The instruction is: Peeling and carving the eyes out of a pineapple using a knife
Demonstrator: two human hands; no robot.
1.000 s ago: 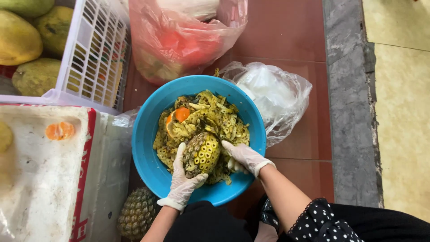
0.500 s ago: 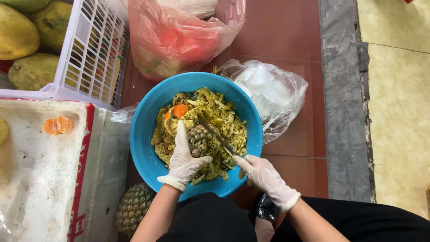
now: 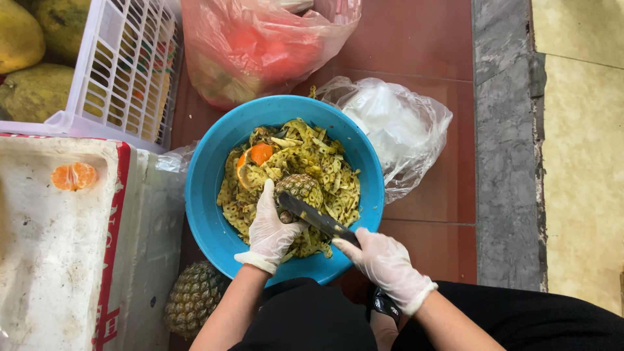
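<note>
The left hand (image 3: 272, 229), in a thin clear glove, curls its fingers (image 3: 265, 198) around the near left side of a partly peeled pineapple (image 3: 298, 188), gripping it over the blue bowl (image 3: 208, 208). The fruit sits at the middle of the bowl, resting on a heap of yellow-green peelings (image 3: 328, 179) with a piece of orange rind (image 3: 260, 155) lying on the far left of the heap. The right hand (image 3: 385, 263), gloved too, is clenched around the handle of a dark knife (image 3: 315, 218) at the bowl's near right rim; the blade runs leftward and lies against the near side of the pineapple, just beside the left thumb. A second, whole pineapple (image 3: 195, 298) lies on the red tiled floor (image 3: 416, 45) near the bowl's near left edge. Further away sit a red plastic bag (image 3: 260, 49) and, to the right, a clear plastic bag (image 3: 396, 133). On the left stand a white foam box (image 3: 58, 260) bearing a peeled tangerine (image 3: 73, 175), and a white slatted basket (image 3: 123, 71).
</note>
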